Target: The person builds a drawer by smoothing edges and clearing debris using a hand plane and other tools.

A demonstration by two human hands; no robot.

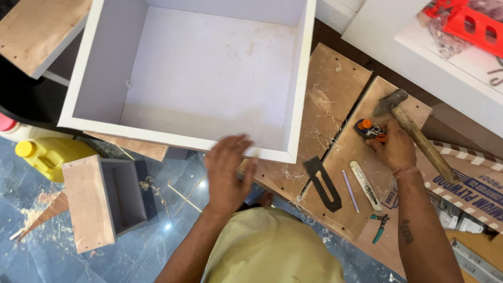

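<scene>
Hands apart: left hand (227, 169) flat, fingers spread, on white box (183, 140) rim; right hand (394, 148) loosely curled over small orange tool (368, 129).

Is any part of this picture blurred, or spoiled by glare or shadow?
Head view: the left hand on the white open box's rim is slightly motion-blurred; the right hand is sharper; small glints on the glossy blue floor; soft, even light inside the box.

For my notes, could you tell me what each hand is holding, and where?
Left hand rests flat on the white box's front rim, gripping nothing. Right hand touches the orange tool; a closed hold cannot be told.
</scene>
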